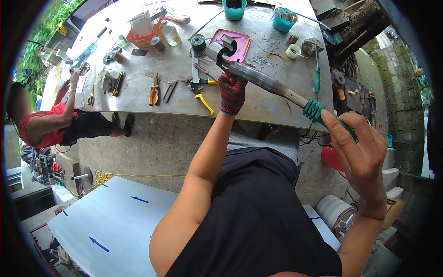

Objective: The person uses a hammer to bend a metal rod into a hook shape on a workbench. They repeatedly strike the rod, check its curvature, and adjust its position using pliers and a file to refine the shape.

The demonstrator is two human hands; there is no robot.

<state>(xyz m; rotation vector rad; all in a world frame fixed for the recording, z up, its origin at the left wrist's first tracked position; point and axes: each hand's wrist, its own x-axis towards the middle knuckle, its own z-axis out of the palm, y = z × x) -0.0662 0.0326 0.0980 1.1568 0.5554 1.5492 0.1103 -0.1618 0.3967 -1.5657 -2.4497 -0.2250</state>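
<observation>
My left hand (pixel 233 92), in a dark red and black knit glove, is closed at the dark metal piece with a curled, hook-like end (pixel 220 51). From there a thick grey metal shaft (pixel 263 79) slants down to the right to a ribbed green handle (pixel 314 111), held in my bare right hand (pixel 362 143) between thumb and fingers. It looks like a large soldering iron; whether curled end and shaft are one piece I cannot tell. Beneath them are a pink tray (pixel 244 39), a wire spool (pixel 198 42), and yellow-handled snips (pixel 203 102).
The metal worktable (pixel 184 99) carries orange-handled pliers (pixel 154 92), an orange basket (pixel 140 41), teal pots (pixel 284 21), small metal bits (pixel 260 60) and a green-handled tool (pixel 317 78). A person in red (pixel 48 122) works at the left. A pale sheet with blue arrows (pixel 120 207) lies behind me.
</observation>
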